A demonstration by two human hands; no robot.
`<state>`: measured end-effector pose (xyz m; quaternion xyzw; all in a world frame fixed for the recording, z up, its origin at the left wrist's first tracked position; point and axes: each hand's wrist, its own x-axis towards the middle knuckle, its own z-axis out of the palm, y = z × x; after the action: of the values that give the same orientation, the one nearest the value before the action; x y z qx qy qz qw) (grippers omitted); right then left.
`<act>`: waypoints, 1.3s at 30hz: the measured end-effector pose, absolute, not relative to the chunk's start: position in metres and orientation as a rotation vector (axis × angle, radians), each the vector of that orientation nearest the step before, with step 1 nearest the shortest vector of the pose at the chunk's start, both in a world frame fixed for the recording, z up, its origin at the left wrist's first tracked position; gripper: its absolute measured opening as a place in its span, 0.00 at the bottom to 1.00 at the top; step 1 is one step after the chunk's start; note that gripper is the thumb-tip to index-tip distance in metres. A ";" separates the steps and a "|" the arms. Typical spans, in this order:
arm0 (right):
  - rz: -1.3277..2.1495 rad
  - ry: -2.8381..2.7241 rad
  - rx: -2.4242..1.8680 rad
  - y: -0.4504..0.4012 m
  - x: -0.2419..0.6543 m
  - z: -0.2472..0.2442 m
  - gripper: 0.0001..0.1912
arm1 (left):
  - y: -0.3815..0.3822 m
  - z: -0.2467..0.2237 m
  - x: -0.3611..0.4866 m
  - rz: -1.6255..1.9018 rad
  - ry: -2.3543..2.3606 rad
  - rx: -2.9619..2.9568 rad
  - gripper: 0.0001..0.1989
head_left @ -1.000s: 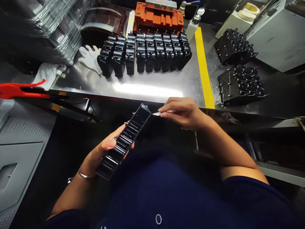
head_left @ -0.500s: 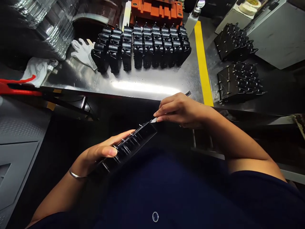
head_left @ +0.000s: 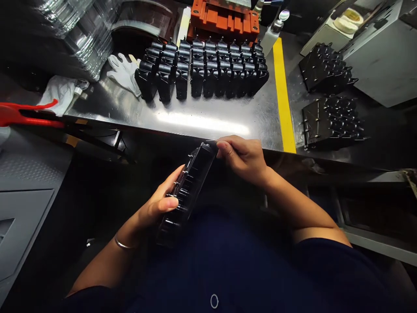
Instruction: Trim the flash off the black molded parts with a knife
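A long black plastic part [head_left: 190, 187] with ribs and pins along its side is in my left hand [head_left: 163, 195], the thumb on its near face and the fingers behind. It tilts up to the right over the dark space before the bench. At its upper end, my right hand [head_left: 243, 156] is closed, the thumb bent against the fingers. A thin bladed tool [head_left: 211, 142] shows only as a narrow dark tip between these fingers and the part's end; the rest is hidden in the hand.
Similar black parts [head_left: 208, 74] stand in a row on the metal bench [head_left: 182, 117]. More black parts [head_left: 332, 121] sit right of the yellow strip [head_left: 284, 100]. Behind are an orange block [head_left: 224, 19] and, leftward, white gloves [head_left: 124, 71] and red-handled pliers [head_left: 29, 115].
The black part has swung steeper and moved up and right in my left hand. My right hand has turned over at its upper end, hiding the tool's handle. The view has shifted slightly.
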<state>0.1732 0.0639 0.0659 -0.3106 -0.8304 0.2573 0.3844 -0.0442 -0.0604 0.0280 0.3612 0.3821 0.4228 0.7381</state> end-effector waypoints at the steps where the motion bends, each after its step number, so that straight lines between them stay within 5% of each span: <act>1: 0.627 -2.158 -0.802 0.061 0.173 0.068 0.12 | -0.059 0.030 -0.044 0.935 0.847 0.824 0.45; 14: 0.467 -2.411 -0.798 0.048 0.182 0.071 0.17 | -0.053 0.024 -0.041 0.929 0.837 0.937 0.49; 20: 0.475 -2.269 -0.759 0.052 0.189 0.074 0.14 | -0.043 0.011 -0.030 0.929 1.003 0.666 0.27; 29: -0.001 -2.501 -0.728 0.053 0.199 0.076 0.26 | -0.056 -0.020 -0.032 1.471 1.589 1.718 0.32; 39: -0.009 -2.539 -0.527 0.058 0.201 0.078 0.29 | -0.052 -0.022 -0.036 1.434 1.557 1.936 0.29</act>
<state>0.2013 0.0576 0.0775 -0.1955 -0.9425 -0.0032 0.2709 -0.0363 -0.0518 -0.0216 0.6686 0.5376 0.4953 0.1361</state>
